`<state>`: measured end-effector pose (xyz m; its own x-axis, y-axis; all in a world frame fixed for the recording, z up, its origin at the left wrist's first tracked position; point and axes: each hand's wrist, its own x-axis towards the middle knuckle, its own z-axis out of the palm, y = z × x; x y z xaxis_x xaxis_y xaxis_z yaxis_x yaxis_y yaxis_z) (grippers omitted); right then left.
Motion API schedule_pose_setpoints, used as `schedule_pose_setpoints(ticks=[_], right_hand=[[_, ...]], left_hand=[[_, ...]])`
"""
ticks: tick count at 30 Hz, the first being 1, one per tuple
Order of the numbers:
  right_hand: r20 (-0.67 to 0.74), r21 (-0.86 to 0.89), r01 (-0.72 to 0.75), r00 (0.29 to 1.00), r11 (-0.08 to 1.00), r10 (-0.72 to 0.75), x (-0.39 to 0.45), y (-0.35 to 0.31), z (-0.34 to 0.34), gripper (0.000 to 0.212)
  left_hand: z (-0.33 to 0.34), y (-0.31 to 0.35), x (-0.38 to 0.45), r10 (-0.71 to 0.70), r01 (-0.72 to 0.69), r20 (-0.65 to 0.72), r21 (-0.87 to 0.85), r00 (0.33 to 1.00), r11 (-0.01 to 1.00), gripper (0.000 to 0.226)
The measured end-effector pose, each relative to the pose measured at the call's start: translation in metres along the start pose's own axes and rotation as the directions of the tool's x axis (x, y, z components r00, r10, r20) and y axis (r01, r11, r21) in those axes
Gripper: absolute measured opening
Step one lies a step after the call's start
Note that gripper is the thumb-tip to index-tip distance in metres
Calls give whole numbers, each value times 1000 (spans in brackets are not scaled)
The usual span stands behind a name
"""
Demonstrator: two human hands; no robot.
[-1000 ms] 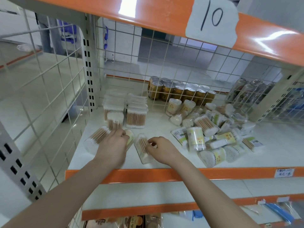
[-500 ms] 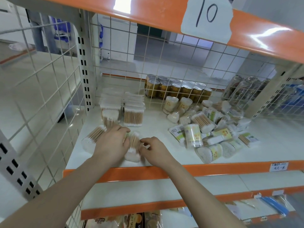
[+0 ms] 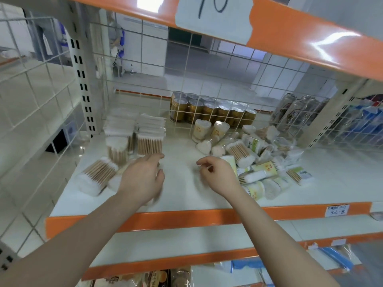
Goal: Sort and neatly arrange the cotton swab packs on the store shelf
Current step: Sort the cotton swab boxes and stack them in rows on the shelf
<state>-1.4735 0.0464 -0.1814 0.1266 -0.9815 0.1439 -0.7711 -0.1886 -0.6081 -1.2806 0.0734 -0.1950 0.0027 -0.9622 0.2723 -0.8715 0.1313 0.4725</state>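
On the white shelf (image 3: 182,195), neat stacks of clear cotton swab packs (image 3: 143,133) stand at the back left, with one upright tub (image 3: 117,149) in front of them. Another pack (image 3: 97,177) lies on its side at the left. A jumbled pile of swab packs (image 3: 259,162) covers the middle right. My left hand (image 3: 143,179) lies over a blurred pack (image 3: 154,200), thumb curled round it. Just left of the pile, my right hand (image 3: 217,175) hovers with loosely curled fingers and holds nothing.
Gold cans (image 3: 211,110) and tall cans (image 3: 294,112) stand behind the wire mesh back panel. An upright post (image 3: 83,79) and side mesh close off the left. The orange shelf edge (image 3: 186,218) runs in front, with an upper shelf beam (image 3: 290,34) overhead.
My right hand let go of the pack it shared with the left and moved right toward the pile. My left hand stays on the pack, which has shifted under the palm.
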Motion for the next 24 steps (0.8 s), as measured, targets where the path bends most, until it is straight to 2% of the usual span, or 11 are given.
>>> schedule_pose_setpoints(ticks=[12, 17, 24], right_hand=[[-103, 22, 56, 993, 998, -53, 20, 55, -64, 23], [-75, -8, 98, 992, 995, -98, 21, 74, -85, 25], [-46, -90, 79, 995, 993, -83, 13, 98, -98, 30]], left_hand=[[41, 50, 14, -27, 23, 87, 51, 996, 998, 40], [56, 69, 18, 3, -5, 95, 22, 995, 1000, 38], [68, 99, 20, 58, -57, 34, -36, 998, 998, 34]])
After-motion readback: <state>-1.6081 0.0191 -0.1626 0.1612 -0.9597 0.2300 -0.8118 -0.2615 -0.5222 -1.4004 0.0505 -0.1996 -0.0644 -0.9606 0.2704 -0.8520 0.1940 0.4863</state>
